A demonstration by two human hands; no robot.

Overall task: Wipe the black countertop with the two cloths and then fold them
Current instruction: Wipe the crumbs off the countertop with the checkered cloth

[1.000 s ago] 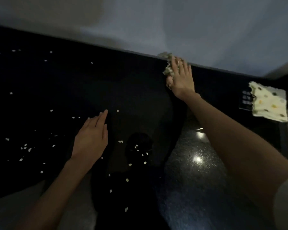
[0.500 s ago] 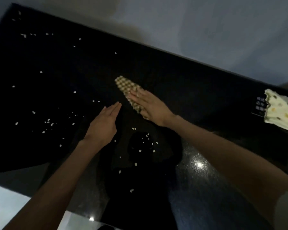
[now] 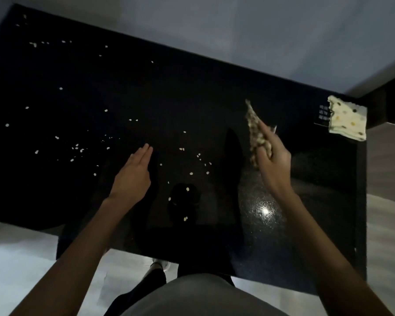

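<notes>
The black countertop (image 3: 192, 92) fills the view, dotted with several small pale crumbs (image 3: 187, 189). My right hand (image 3: 274, 160) grips a bunched checked cloth (image 3: 253, 124), which sticks up and away from my fingers above the right part of the counter. My left hand (image 3: 132, 174) lies flat with straight fingers on the counter near the middle, holding nothing. A second cloth, pale with coloured dots (image 3: 348, 120), lies folded at the far right corner of the counter, hanging over its edge.
A dark card with pale print (image 3: 322, 116) lies partly under the dotted cloth. A grey wall (image 3: 237, 26) runs along the counter's far edge. Light floor (image 3: 21, 258) shows below the near edge, with my foot (image 3: 160, 265) by it.
My right hand swept the checked cloth from the far edge toward the middle, then moved right and lifted it. My left hand stayed flat on the counter. The view tilted down.
</notes>
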